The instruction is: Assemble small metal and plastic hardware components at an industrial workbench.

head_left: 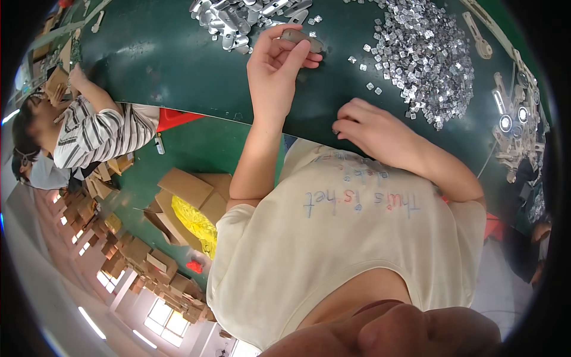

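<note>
My left hand [275, 68] is raised over the dark green tabletop, thumb and fingers pinching a flat, oblong grey metal plate [304, 40] with rounded ends. Just beyond it lies a heap of similar oblong silvery metal plates [232, 24]. My right hand [372, 128] rests low near the table's front edge with its fingers curled in. A tiny dark bit shows at its fingertips, too small to name. To the right of both hands spreads a large pile of small square silvery metal pieces [428, 65], a few of them scattered toward my left hand.
Long metal parts with round ends [511, 119] lie along the table's right side. At the far left a co-worker in a striped shirt [95, 131] works at the same table [160, 65]. An opened cardboard box [187, 190] with yellow plastic stands on the green floor.
</note>
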{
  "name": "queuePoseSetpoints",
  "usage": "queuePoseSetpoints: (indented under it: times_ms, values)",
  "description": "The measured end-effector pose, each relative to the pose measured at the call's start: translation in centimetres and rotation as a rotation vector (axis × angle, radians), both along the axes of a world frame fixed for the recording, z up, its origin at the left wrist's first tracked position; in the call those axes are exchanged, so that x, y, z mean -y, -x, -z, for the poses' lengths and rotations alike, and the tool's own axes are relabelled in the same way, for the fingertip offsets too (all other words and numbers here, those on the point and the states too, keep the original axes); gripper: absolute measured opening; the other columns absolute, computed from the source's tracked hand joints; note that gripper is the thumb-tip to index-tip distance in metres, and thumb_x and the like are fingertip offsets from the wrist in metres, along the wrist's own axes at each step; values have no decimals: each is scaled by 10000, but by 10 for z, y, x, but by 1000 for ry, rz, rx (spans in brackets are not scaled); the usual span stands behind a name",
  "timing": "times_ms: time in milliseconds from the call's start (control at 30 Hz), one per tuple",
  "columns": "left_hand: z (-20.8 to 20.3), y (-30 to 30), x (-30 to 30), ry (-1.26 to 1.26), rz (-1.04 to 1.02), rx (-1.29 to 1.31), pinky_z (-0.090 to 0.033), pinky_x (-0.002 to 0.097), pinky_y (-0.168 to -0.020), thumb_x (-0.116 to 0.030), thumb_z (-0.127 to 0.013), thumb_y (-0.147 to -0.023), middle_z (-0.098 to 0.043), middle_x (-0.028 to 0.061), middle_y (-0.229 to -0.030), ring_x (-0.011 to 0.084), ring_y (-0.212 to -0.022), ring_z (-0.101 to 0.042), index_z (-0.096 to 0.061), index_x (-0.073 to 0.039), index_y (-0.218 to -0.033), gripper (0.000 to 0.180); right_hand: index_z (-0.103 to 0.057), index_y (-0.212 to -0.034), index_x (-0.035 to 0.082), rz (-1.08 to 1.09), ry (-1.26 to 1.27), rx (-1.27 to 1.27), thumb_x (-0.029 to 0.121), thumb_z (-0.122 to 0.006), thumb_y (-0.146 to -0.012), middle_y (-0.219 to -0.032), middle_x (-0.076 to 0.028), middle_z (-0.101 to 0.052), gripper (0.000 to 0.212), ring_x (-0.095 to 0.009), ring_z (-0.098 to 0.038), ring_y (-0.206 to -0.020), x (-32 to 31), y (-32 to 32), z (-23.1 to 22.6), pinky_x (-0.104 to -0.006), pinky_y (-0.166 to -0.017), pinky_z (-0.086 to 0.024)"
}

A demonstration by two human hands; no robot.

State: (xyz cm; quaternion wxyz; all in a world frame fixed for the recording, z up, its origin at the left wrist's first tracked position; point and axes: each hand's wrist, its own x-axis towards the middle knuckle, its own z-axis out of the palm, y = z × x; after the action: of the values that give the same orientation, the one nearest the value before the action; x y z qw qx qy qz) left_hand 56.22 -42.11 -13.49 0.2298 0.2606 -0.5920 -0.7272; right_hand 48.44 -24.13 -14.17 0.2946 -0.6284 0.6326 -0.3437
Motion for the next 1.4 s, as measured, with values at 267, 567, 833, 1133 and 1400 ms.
queuePoseSetpoints:
  times_ms: [267, 567, 833, 1133, 1400]
  values:
    - [0, -15, -6, -31, -106, -56, -521, 267, -699, -3, -568, -839, -608, 107, -894, 164, -813, -614, -514, 32, -972, 148, -531, -836, 1, -23, -39, 5, 1, -570, -747, -900, -119, -499, 97, -277, -501, -889, 5, -10, 10, -335, -747, -445]
    - [-5, -6, -5, -21, -133, -175, -500, 285, -673, -4, -591, -811, -592, 91, -846, 164, -728, -597, -546, 31, -981, 180, -568, -915, 0, -331, -43, -122, 48, -536, -732, -971, -91, -496, 192, -233, -489, -944, 14, -20, 7, -313, -770, -468]
    - [-16, -16, -14, -30, -38, -90, -538, 263, -678, 40, -543, -837, -628, 143, -854, 178, -729, -638, -531, 51, -1037, 201, -524, -927, -29, -116, 37, -488, 37, -512, -731, -938, -127, -484, 207, -259, -505, -912, 5, -7, 7, -322, -747, -471]
    - [-52, -9, -35, -85, 148, -54, -526, 263, -649, 47, -566, -808, -637, 170, -825, 204, -706, -646, -537, 73, -1060, 255, -574, -995, -37, 505, 282, 576, -15, -550, -844, -899, -74, -587, 155, -97, -552, -703, -13, 46, -53, -212, -613, -459]
    - [-68, 0, -60, -98, 282, -69, -531, 237, -689, 70, -588, -799, -627, 133, -872, 158, -750, -635, -519, 71, -1048, 258, -572, -954, -54, 516, 397, 533, -76, -556, -814, -926, -107, -585, 142, -131, -559, -779, -26, 41, -72, -227, -632, -473]
